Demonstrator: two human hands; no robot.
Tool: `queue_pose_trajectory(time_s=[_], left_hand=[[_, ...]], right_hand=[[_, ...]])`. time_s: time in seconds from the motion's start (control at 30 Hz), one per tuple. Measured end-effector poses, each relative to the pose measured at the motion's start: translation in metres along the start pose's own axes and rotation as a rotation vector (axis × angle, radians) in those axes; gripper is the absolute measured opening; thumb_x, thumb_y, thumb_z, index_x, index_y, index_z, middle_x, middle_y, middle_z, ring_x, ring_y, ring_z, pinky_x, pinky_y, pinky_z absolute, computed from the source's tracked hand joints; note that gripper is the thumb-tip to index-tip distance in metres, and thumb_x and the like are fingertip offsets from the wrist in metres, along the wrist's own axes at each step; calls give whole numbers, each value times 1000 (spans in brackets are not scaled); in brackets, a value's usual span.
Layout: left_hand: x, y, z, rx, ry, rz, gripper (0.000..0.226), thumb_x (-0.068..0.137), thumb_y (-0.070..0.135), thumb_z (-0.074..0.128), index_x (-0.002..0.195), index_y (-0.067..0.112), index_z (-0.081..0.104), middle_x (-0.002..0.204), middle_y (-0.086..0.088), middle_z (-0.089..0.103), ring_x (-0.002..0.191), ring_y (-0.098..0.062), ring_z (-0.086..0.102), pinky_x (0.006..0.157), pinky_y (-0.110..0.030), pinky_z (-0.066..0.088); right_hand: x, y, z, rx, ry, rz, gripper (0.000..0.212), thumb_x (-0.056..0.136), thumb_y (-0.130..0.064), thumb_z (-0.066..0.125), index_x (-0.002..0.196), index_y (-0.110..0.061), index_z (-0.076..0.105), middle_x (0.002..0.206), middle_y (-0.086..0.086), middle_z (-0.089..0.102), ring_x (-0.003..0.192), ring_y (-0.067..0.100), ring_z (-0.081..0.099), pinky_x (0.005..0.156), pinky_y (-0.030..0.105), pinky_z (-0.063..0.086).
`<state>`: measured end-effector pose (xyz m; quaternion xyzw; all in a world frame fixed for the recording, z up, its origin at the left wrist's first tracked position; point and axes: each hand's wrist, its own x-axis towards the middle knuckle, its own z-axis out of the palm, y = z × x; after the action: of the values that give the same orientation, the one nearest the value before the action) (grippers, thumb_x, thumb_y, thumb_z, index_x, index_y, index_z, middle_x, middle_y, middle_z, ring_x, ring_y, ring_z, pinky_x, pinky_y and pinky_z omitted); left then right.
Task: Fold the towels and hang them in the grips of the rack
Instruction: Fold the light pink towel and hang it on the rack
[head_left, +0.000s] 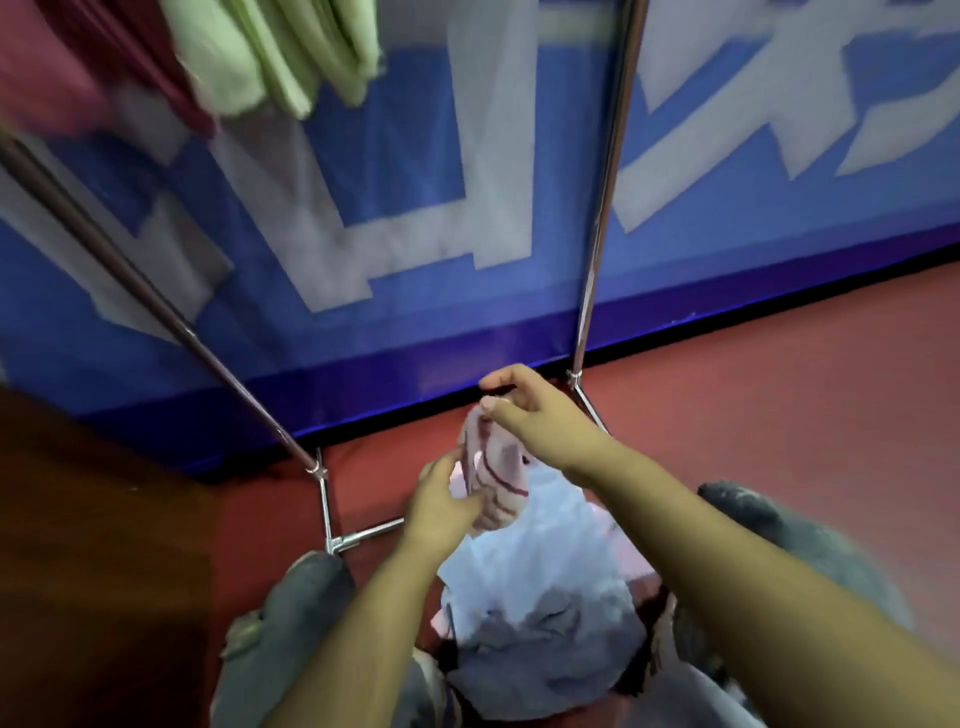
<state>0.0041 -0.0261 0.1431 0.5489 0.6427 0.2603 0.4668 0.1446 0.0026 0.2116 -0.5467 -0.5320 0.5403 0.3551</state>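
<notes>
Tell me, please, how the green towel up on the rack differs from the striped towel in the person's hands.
The green towel is plain pale green; the striped towel is pinkish white with dark red stripes. The green towel hangs folded high on the rack; the striped towel is low, bunched and unfolded. The right hand pinches the striped towel's top and the left hand grips its side; nothing touches the green towel. Both are soft cloth.

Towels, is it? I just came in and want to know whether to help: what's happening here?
A person is crouched by a metal rack, lifting a pink striped towel out of a pile of cloth on the floor. The right hand pinches its top edge; the left hand touches it lower down. It is not yet folded. A green towel and a red towel already hang higher on the rack.
</notes>
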Motion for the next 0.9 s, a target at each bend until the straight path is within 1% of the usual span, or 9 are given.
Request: queue_pose_trajectory(time_s=[0.13,0.2,0.3,0.37,0.47,0.57,0.7,0.8,0.9], left_hand=[[-25,55,-23,-98,90,171,48,77,4,65,116,30,52,110,5,55,106,-14,56,78,-4,42],[-37,80,-38,-112,81,227,58,76,18,72,126,32,48,128,7,50,120,-11,48,98,-24,42],[-62,121,-62,-252,18,291,74,74,53,70,138,31,40,139,14,44,127,-3,43,105,-30,39],[-72,146,-73,-335,-3,341,58,78,59,59,128,32,50,130,12,56,118,-2,52,95,-20,46],[-84,176,-84,-173,68,405,21,88,30,61,109,32,57,111,10,65,104,-2,59,78,-11,49],[-91,200,-93,-48,145,440,17,88,20,59,101,30,57,96,6,66,89,-4,62,66,-16,50],[-94,215,-107,71,215,468,9,86,14,55,91,19,61,86,-7,67,80,-21,64,58,-24,46],[-87,210,-119,146,283,446,10,81,9,51,83,2,58,78,-18,65,68,-25,57,52,-27,41],[-83,205,-124,124,258,430,11,81,7,53,70,12,54,65,-4,57,62,-17,48,53,-26,39]], right_hand=[[-30,-69,-14,-100,-17,-145,22,94,-19,52,116,-14,51,63,-7,50,44,-6,45,48,7,32],[-42,-96,-20,-134,-19,-208,25,95,-19,51,120,-14,50,64,-5,48,47,-2,43,50,11,32],[-57,-130,-27,-177,-12,-302,25,96,-20,50,121,-15,50,65,-1,47,54,9,40,53,22,34],[-63,-151,-31,-188,-2,-364,25,96,-20,49,120,-16,50,64,-2,48,50,2,43,51,16,35],[-69,-179,-34,-215,-2,-420,26,96,-20,49,122,-17,50,65,-4,50,52,-1,48,55,13,37],[-72,-199,-35,-267,-37,-459,26,95,-23,51,121,-22,52,63,-4,44,58,9,44,60,25,38],[-74,-217,-40,-266,-23,-467,23,93,-23,54,116,-25,57,58,-7,39,49,2,38,52,20,33],[-78,-227,-47,-176,-93,-464,18,93,-25,56,109,-26,61,68,9,41,60,13,44,59,28,37],[-82,-234,-51,-42,-166,-451,17,94,-20,55,108,-23,62,81,13,46,74,24,48,65,32,45]])
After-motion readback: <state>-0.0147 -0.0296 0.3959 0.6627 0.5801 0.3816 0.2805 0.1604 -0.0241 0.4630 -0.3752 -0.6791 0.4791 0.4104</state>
